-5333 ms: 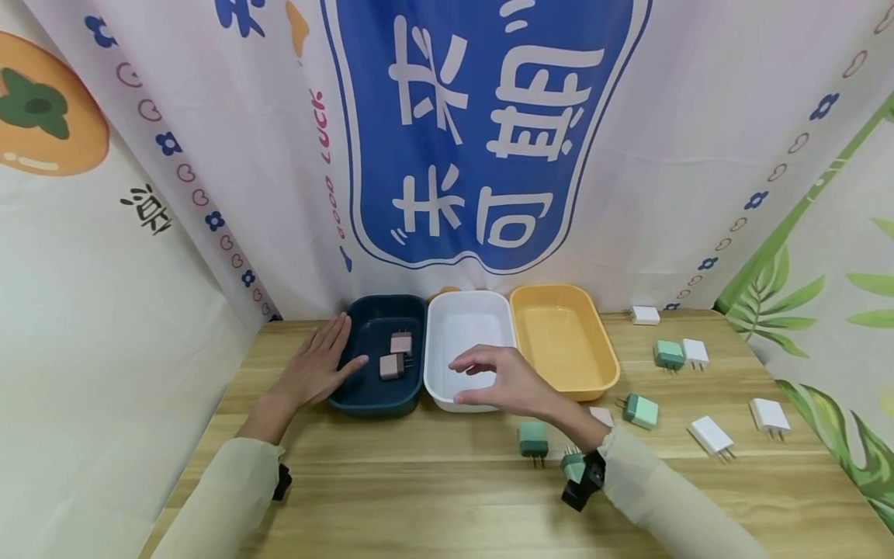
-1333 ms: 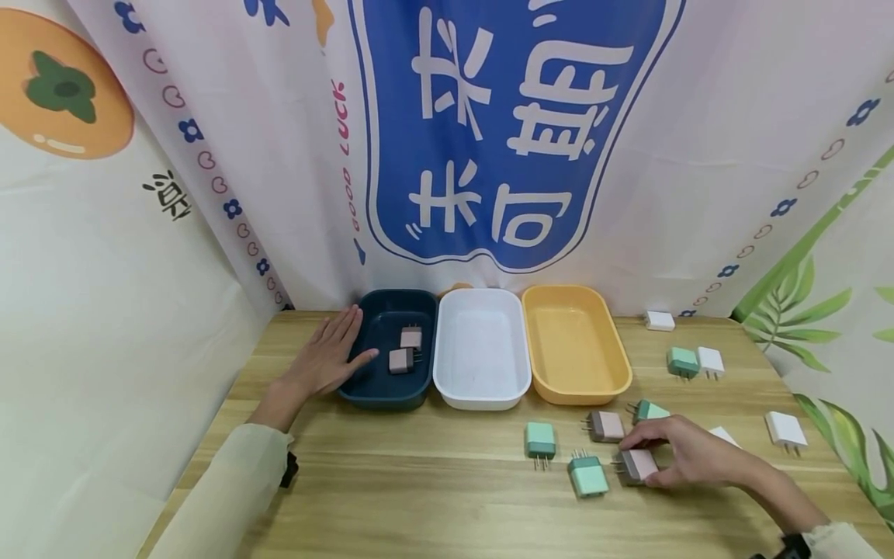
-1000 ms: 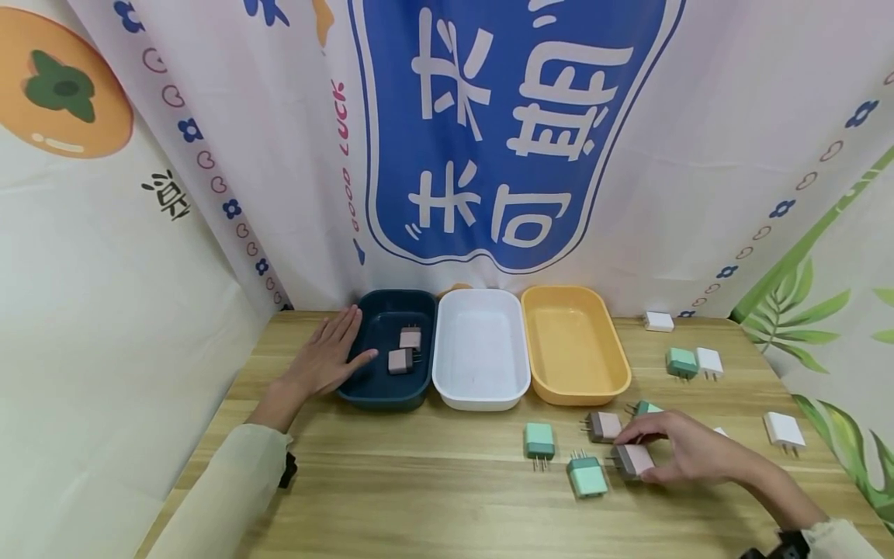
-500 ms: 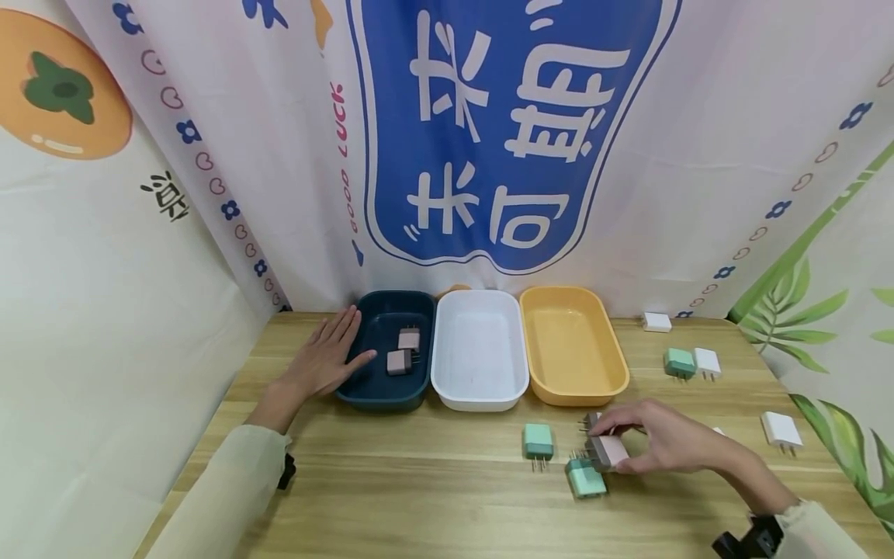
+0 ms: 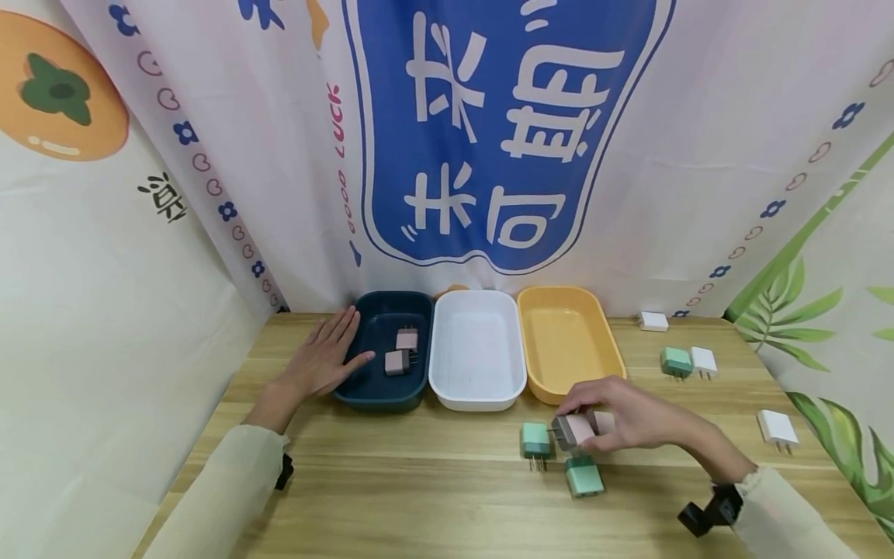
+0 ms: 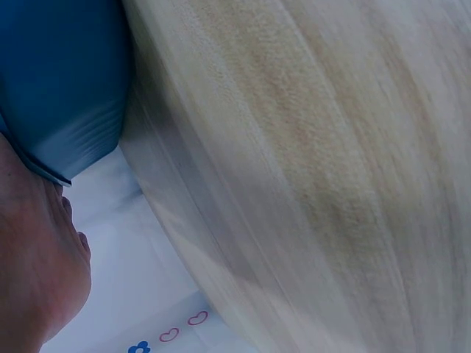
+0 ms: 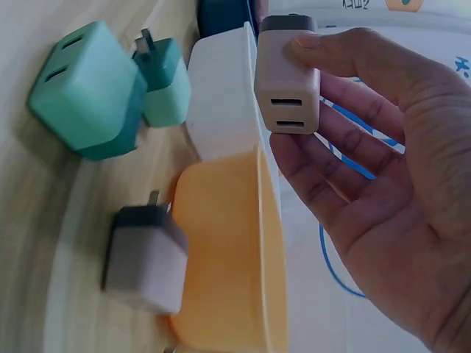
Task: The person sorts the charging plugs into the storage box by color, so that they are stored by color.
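Across the upper part of the frame hangs a white printed cloth [image 5: 293, 155] with a big blue sign. Below it stretches a wooden table [image 5: 391, 505] with light brown grain. At the centre stand, side by side, a dark blue plastic tray [image 5: 380, 320], a white plastic tray [image 5: 477, 349] and a yellow plastic tray [image 5: 566, 341]. Left of centre, the left hand [image 5: 323, 359] lies on the dark tray's rim, its fingers straight and the thumb spread apart. At the lower right, the right hand [image 5: 621, 415] pinches a pink-and-grey block charger [image 5: 576, 431] between thumb and fingers, above the table, near a two-tone green charger [image 5: 535, 439]. Two pink-and-grey chargers [image 5: 397, 362] lie inside the dark tray; a white charger [image 5: 777, 428] lies toward the right edge.
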### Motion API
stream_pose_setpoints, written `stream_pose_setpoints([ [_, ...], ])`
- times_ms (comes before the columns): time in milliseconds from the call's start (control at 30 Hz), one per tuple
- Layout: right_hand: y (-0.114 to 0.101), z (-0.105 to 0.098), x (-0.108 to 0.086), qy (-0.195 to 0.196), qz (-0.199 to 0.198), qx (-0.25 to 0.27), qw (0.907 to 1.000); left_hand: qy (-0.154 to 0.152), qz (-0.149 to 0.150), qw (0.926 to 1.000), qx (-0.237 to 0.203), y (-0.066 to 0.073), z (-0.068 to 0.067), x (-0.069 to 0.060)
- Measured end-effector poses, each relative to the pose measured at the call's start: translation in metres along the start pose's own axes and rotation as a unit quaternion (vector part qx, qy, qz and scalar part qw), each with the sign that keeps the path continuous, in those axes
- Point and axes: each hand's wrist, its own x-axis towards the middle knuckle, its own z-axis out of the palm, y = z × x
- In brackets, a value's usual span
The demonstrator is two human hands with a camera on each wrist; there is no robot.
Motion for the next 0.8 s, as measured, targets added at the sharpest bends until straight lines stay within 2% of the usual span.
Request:
stream_pose_setpoints([
  [567, -0.013, 0.001, 0.056, 0.018, -0.016, -0.01, 0.9997, 0.006, 0.004, 1.0, -0.002, 0.002, 0.0, 0.002],
  [800, -0.016, 0.006, 0.083, 0.03, -0.049, -0.014, 0.9983, -0.002, -0.001, 1.0, 0.0, 0.0, 0.001, 0.001],
])
